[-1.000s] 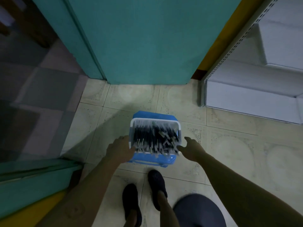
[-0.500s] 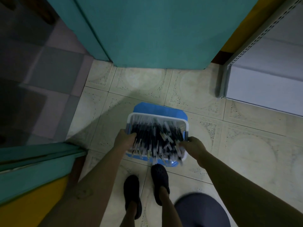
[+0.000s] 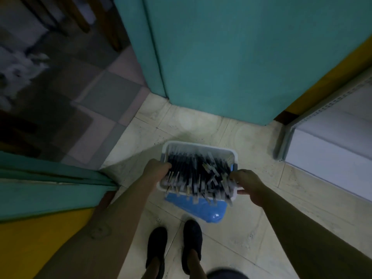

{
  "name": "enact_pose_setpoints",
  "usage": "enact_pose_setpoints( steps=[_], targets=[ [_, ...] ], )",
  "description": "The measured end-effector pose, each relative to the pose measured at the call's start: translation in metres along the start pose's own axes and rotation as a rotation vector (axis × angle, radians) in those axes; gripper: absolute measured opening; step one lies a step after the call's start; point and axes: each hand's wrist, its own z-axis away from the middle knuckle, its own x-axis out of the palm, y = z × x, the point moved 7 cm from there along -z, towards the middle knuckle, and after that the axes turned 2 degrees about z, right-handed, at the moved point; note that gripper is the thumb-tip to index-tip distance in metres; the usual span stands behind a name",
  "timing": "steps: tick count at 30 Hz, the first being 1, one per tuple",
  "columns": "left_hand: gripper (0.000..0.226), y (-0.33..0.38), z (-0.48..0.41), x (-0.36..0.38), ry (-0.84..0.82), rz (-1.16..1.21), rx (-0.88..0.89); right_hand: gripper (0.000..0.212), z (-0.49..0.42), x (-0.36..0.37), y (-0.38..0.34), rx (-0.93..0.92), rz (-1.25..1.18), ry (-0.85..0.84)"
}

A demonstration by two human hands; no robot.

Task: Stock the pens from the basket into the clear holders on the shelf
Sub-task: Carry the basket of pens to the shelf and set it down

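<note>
Head view: white plastic basket [image 3: 198,144] crammed with dark pens [image 3: 193,174], low over pale tiled floor [image 3: 201,125] and partly above a blue plastic piece [image 3: 201,208]; contact between them unclear. Left hand [image 3: 158,170] curled over the left rim, right hand [image 3: 246,182] gripping the near right corner. White metal shelf [image 3: 326,154] well apart, rightward. Black shoes [image 3: 157,244] nearest the camera.

Dim overall, colours muted. The brightest patch is the pale floor tiles [image 3: 191,125] just beyond the basket [image 3: 199,145], with a soft sheen and no hard glare. A wedge of shadow lies on the tiles left of the basket. Further left the dark room [image 3: 40,77] is near-black and smeared. The pens [image 3: 199,174] in the basket are motion-blurred. Straight lines bow away from the basket, toward the edges.
</note>
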Motion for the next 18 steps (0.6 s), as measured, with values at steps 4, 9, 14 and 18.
enact_pose_setpoints(
  steps=[4,9,14,18],
  targets=[
    [0.028,0.039,0.049,-0.059,0.112,0.035,0.112,0.028,0.039,-0.011,-0.071,-0.153,0.055,0.057],
    [0.055,0.067,0.119,-0.151,0.314,0.109,0.265,0.061,0.104,-0.014,-0.167,-0.408,0.21,0.16],
    [0.042,0.062,0.184,-0.23,0.431,0.137,0.329,0.057,0.17,0.011,-0.25,-0.639,0.387,0.136],
    [0.041,0.038,0.239,-0.284,0.536,0.199,0.34,0.047,0.228,0.049,-0.289,-0.736,0.454,0.063]
  ],
)
